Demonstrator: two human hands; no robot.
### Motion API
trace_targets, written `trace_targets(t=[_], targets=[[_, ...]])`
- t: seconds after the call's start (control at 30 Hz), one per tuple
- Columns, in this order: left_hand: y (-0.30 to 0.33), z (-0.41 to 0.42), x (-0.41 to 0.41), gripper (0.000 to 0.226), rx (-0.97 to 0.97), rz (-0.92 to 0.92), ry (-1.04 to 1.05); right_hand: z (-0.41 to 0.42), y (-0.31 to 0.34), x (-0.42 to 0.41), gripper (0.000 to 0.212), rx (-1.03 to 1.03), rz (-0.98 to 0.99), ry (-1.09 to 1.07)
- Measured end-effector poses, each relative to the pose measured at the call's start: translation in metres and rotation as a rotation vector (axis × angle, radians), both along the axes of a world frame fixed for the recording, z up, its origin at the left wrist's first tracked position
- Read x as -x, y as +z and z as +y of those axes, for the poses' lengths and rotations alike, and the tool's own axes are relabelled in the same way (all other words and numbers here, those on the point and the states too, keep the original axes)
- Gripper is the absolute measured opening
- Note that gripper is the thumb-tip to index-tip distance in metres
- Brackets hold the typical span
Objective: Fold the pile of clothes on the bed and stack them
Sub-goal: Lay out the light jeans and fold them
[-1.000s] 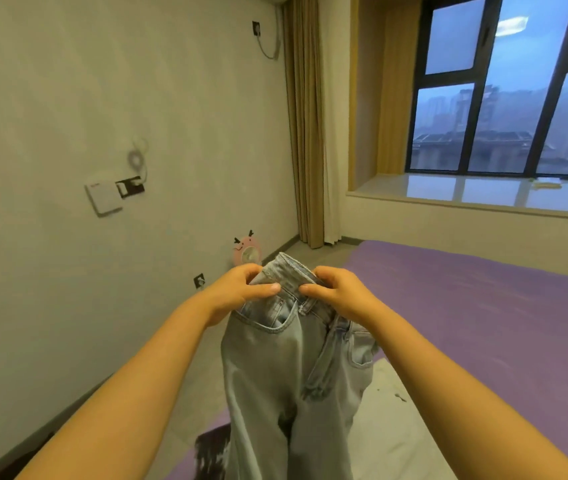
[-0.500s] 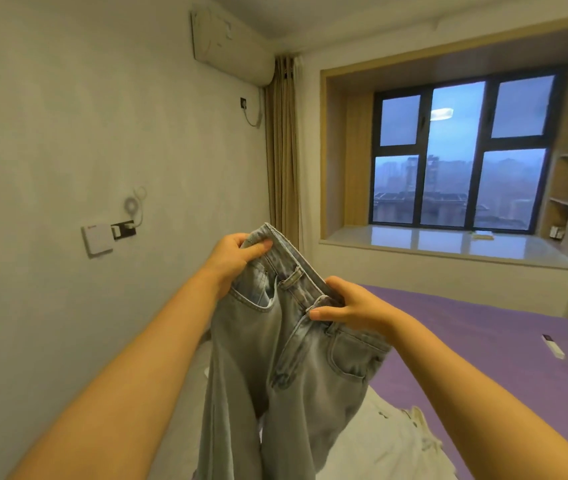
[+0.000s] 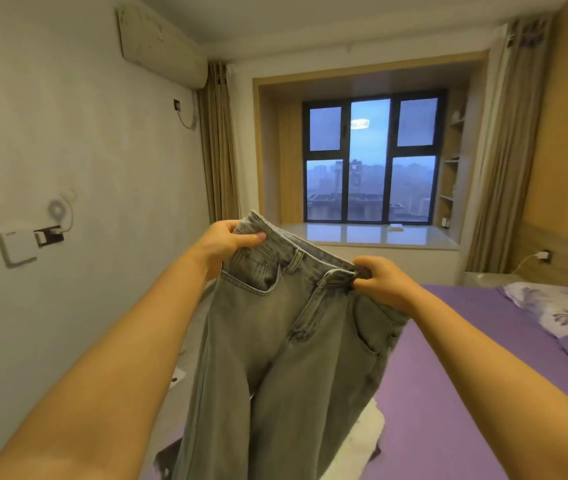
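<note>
Fingers [image 3: 253, 237] of both hands pinched waistband of faded grey denim jeans [image 3: 286, 341], held up over purple bed [image 3: 448, 358], likely to straighten legs.

Grey walls, a dark-framed window [image 3: 372, 161] between tan curtains [image 3: 218, 143], dusk outside.

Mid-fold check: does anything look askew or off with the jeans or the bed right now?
Nothing looks damaged or spilled. The jeans hang by the waistband, left hand higher than right hand, so the waistband slopes. A white garment lies rumpled on the purple bed, still unfolded.
</note>
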State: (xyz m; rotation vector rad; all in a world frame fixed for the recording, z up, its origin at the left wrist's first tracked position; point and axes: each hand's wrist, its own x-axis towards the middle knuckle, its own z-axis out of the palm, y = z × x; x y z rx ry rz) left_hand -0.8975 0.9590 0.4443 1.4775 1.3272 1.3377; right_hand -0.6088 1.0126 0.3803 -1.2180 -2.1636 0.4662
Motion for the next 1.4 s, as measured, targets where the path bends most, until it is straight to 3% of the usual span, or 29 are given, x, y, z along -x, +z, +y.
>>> trace_targets(t=[0.1, 0.2, 0.3, 0.4, 0.5, 0.67, 0.8, 0.9, 1.0, 1.2, 1.27, 1.4], targets=[[0.007, -0.001, -0.040, 0.023, -0.013, 0.009, -0.015, -0.010, 0.015, -0.045, 0.016, -0.095, -0.080, -0.099], [0.008, 0.000, -0.086, 0.017, -0.055, -0.028, -0.010, -0.015, 0.021, -0.092, 0.012, -0.180, -0.295, -0.271], [0.008, 0.003, -0.135, 0.010, -0.133, -0.069, 0.019, -0.026, 0.030, -0.145, 0.039, -0.286, -0.419, -0.438], [0.009, 0.010, -0.186, 0.007, -0.219, -0.084, 0.066, -0.038, 0.038, -0.208, 0.049, -0.231, -0.351, -0.354], [0.008, 0.021, -0.247, 0.015, -0.240, -0.059, 0.098, -0.042, 0.046, -0.271, 0.038, -0.103, -0.370, -0.262], [-0.002, 0.043, -0.336, 0.002, -0.275, -0.046, 0.054, -0.035, 0.045, -0.367, 0.026, 0.050, -0.223, -0.243], [-0.013, 0.069, -0.379, 0.009, -0.240, 0.162, 0.020, -0.024, 0.034, -0.421, 0.025, 0.091, -0.188, -0.303], [-0.027, 0.090, -0.399, 0.022, -0.202, 0.289, 0.029, -0.010, 0.028, -0.449, 0.026, 0.138, -0.057, -0.325], [-0.045, 0.106, -0.412, 0.017, -0.147, 0.204, 0.030, 0.003, 0.016, -0.471, 0.013, 0.262, 0.170, -0.316], [-0.088, 0.148, -0.426, 0.015, -0.001, -0.063, 0.055, 0.034, -0.032, -0.479, 0.019, 0.473, 0.780, -0.194], [-0.099, 0.167, -0.422, 0.017, 0.066, -0.127, 0.054, 0.046, -0.042, -0.480, 0.021, 0.512, 0.854, -0.180], [-0.103, 0.200, -0.414, 0.023, 0.135, -0.183, -0.004, 0.072, -0.037, -0.479, 0.027, 0.515, 0.800, -0.201]])
